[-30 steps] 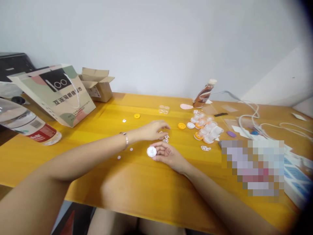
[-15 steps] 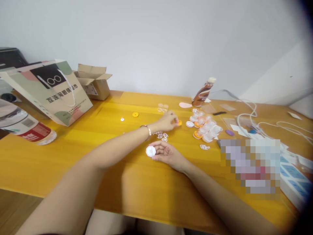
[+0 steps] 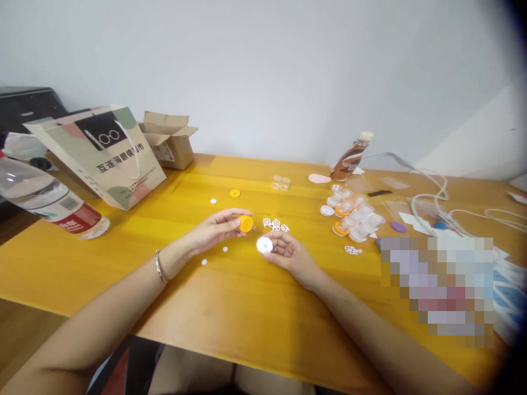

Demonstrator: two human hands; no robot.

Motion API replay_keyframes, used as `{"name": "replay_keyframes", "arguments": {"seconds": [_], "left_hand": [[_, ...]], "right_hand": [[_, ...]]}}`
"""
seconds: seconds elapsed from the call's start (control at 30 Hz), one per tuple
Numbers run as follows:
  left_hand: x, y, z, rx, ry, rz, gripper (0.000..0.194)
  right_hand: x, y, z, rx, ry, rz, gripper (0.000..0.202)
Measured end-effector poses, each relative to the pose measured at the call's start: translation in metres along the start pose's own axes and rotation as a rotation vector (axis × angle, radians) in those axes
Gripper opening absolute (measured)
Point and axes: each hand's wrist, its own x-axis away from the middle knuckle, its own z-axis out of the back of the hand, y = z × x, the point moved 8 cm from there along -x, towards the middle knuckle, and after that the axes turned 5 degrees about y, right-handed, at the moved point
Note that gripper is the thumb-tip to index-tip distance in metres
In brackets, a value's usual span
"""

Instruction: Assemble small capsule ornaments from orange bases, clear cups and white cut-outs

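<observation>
My left hand [image 3: 220,227] pinches a round orange disc [image 3: 246,223] between thumb and fingers, its flat side toward me. Close by on the right, my right hand [image 3: 290,255] grips a round white disc [image 3: 264,245] with a scalloped rim by its edge. The two discs are apart, held above the table. Just behind them lie several white spoked cut-out pieces [image 3: 276,224]. Two small white dots [image 3: 225,249] rest on the table below my left hand. Farther back sit an orange ring [image 3: 234,193] and a small white part [image 3: 213,201].
Clear and orange round parts [image 3: 358,219] are piled at the right, near a tilted brown bottle [image 3: 349,158]. Clear rings [image 3: 281,182] lie at the back. A paper bag [image 3: 119,159], a carton [image 3: 175,148] and a water bottle [image 3: 69,206] stand left. White cables [image 3: 428,189] run along the right.
My left hand has come back from the pile side to the left, bringing the orange disc. My right hand still holds the white disc. The view has shifted slightly.
</observation>
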Motion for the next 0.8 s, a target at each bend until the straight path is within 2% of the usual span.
{"name": "replay_keyframes", "arguments": {"seconds": [0.2, 0.37, 0.53, 0.67, 0.8], "left_hand": [[0.000, -0.008, -0.006, -0.271, -0.028, -0.090, 0.029], [0.004, -0.009, -0.011, -0.328, -0.030, -0.112, 0.031], [0.005, -0.013, -0.017, -0.385, 0.011, -0.148, 0.045], [0.011, -0.007, -0.024, -0.597, 0.062, -0.257, 0.038], [0.018, 0.002, -0.038, -0.811, 0.047, -0.379, 0.031]], "right_hand": [[0.000, -0.001, 0.004, 0.038, 0.052, 0.024, 0.036], [0.000, -0.001, 0.002, 0.062, 0.054, 0.030, 0.035], [0.000, -0.002, 0.000, 0.071, 0.071, 0.046, 0.032], [0.000, -0.001, 0.000, 0.084, 0.086, 0.056, 0.031], [0.000, 0.001, -0.002, 0.088, 0.063, 0.049, 0.032]]}}
